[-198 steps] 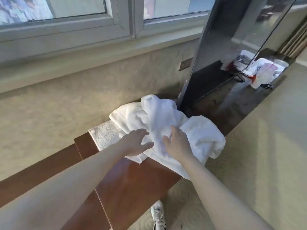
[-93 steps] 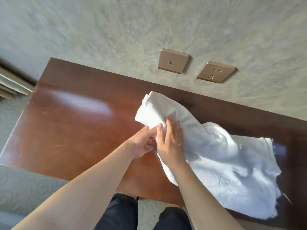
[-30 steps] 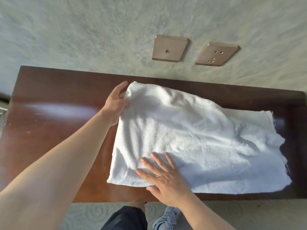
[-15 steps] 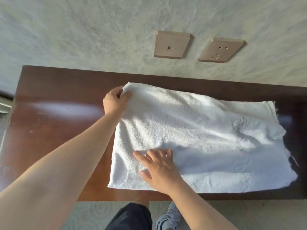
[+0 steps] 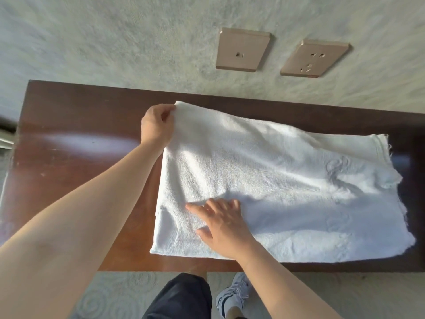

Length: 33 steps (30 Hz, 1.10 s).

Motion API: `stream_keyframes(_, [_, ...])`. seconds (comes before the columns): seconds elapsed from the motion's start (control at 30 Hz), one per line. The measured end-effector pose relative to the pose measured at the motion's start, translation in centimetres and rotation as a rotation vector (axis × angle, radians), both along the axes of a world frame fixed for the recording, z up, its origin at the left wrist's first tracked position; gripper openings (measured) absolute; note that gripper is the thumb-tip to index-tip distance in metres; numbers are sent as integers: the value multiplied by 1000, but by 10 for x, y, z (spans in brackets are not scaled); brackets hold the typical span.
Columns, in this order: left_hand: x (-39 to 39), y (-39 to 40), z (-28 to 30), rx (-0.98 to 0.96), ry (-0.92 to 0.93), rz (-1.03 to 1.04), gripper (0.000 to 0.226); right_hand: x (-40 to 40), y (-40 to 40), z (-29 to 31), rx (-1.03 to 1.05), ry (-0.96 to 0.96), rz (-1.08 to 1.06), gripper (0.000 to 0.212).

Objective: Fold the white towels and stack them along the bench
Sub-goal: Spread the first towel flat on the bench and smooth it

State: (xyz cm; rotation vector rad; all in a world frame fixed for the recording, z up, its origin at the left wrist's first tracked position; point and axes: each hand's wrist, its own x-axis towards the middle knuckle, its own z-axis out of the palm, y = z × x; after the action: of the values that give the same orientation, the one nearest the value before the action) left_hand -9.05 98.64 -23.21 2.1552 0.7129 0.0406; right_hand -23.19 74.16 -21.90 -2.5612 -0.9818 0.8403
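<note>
Now the white terry-cloth towel [image 5: 276, 185] lies spread on the dark reddish-brown wooden table [image 5: 76, 162], covering its middle and right part, its near hem along the table's front edge and its far hem close to the back edge by the wall. The right end is frayed and ragged, with a loose thread showing.

The left hand [image 5: 157, 127] pinches the towel's far-left corner between thumb and curled fingers, lifting it slightly off the wood. The right hand [image 5: 222, 226] lies flat on the cloth near the front-left corner, fingers spread and straight, pressing it down.

The towel looks soft, limp and light, with shallow wrinkles and an embossed pattern toward the right. It should drape and sag wherever it is unsupported, so it is best held at corners or along a hem, with both hands on matching corners to carry one end over the other. The polished table looks slick, so the cloth may slide unless it is pinned. Smoothing with a flat palm should settle the creases before the fold.
</note>
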Motion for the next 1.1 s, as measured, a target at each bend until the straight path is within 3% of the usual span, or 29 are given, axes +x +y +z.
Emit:
stream_keyframes(0.2, [-72,-51,-4,156,-229,-340,38,5,3,-3,13,36,-24,55])
stream_keyframes(0.3, [-143,-88,-18,138,-163,-508,47,-5,-3,-8,108,-97,-125,32])
stream_keyframes(0.43, [-196,-89,-39,450,-117,-676,54,-7,-48,-17,165,-398,-341,26])
stream_keyframes(0.5, [-197,-89,-37,515,-63,-703,55,-1,-79,-18,49,-449,-336,27])
stream_keyframes(0.6, [-193,-105,-33,534,13,-610,55,6,-118,-20,-112,-410,-461,48])
stream_keyframes(0.7, [-183,-148,-24,514,-60,-707,55,-3,-132,-25,-197,-322,-598,63])
stream_keyframes(0.83, [-172,-199,-23,509,-61,-917,59,-10,-140,-28,-149,-289,-531,62])
stream_keyframes(0.9, [-170,-211,-24,542,10,-874,60,-5,-158,-27,-151,-325,-537,60])
stream_keyframes(1.0, [-165,-234,-23,477,-41,-784,53,-3,-198,-32,-171,-388,-715,64])
stream_keyframes(1.1, [-152,-273,-25,456,-92,-866,52,-6,-209,-35,15,-409,-785,59])
